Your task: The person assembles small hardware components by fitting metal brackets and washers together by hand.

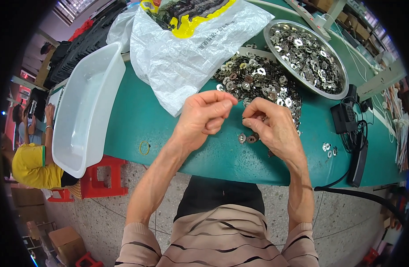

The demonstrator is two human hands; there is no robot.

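Observation:
My left hand point(203, 115) is closed, thumb pressed against the curled index finger. Whatever it pinches, if anything, is hidden. Facing it across a small gap, my right hand point(275, 127) is closed in a pinch too; a dark sliver shows at its fingertips, too small to name. Just beyond both hands lies a heap of small flat metal pieces point(271, 84), shiny and with cut-out centres. A few loose metal pieces point(242, 138) rest on the green table point(169, 153) beside my right hand.
A round steel bowl point(343, 86) full of similar pieces stands at the far right. A white woven bag point(169, 73) lies beyond my left hand, and an empty white tub point(91, 111) at the left. Black adapters point(343, 118) with cables sit at the right. Another person point(31, 164) works at far left.

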